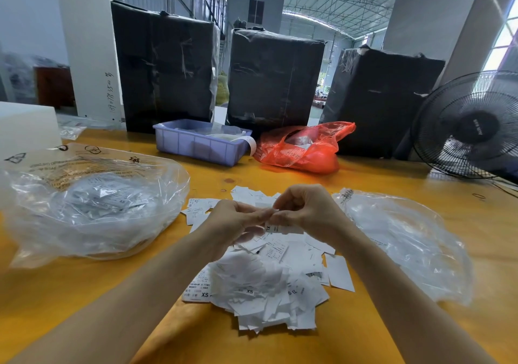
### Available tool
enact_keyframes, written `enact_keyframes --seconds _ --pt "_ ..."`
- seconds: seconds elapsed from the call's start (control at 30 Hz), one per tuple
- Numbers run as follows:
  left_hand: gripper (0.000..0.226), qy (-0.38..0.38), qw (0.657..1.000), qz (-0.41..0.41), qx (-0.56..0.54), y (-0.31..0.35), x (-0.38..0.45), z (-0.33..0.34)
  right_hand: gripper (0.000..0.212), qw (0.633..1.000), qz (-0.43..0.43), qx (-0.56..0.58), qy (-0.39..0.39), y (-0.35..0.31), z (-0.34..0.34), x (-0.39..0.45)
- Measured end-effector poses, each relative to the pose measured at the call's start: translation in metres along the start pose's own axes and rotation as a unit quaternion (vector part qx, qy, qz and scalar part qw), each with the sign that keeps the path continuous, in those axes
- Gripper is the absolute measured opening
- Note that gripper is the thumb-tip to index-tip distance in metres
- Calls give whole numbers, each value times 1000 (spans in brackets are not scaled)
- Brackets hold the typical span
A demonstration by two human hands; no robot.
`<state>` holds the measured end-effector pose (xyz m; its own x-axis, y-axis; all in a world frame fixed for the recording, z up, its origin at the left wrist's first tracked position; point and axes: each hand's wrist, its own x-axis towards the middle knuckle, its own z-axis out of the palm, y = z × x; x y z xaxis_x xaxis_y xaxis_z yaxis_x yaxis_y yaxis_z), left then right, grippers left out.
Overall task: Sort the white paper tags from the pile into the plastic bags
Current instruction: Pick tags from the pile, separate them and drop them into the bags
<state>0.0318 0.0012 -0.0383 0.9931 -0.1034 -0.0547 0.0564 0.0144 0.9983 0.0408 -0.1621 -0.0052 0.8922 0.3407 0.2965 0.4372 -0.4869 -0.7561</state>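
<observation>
Above the pile (263, 276) at the surface's near edge, both hands pinch one XL tag (281, 228) (long axis left-right); the right hand (305, 209) sits nearer the right bag (406, 240).

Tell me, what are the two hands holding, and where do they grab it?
A white paper tag marked XL. The left hand and right hand pinch it by its upper edge with their fingertips, above the pile.

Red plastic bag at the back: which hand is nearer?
Right. The right hand sits almost straight in front of the red plastic bag. The left hand is further to the left, meeting the right over the tag pile. Neither touches the bag.
</observation>
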Motion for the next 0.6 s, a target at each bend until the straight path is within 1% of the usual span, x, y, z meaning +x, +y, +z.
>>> enact_keyframes --seconds 0.2,0.3,0.4,0.47,0.6 --pt "27 -3 1000 -16 -27 -1 0 0 17 1000 -14 -19 0 2 3 0" --pt "19 2 999 -21 -36 -1 1 0 13 998 -33 -50 35 4 1 2" --pt "16 3 999 -26 -39 -1 1 0 16 995 -47 -47 80 5 -3 3" --pt "15 0 999 -32 -33 -1 0 1 17 992 -59 -49 96 5 -3 4" --pt "14 -11 999 -34 -19 0 -2 1 12 987 -93 -77 110 5 -2 4"
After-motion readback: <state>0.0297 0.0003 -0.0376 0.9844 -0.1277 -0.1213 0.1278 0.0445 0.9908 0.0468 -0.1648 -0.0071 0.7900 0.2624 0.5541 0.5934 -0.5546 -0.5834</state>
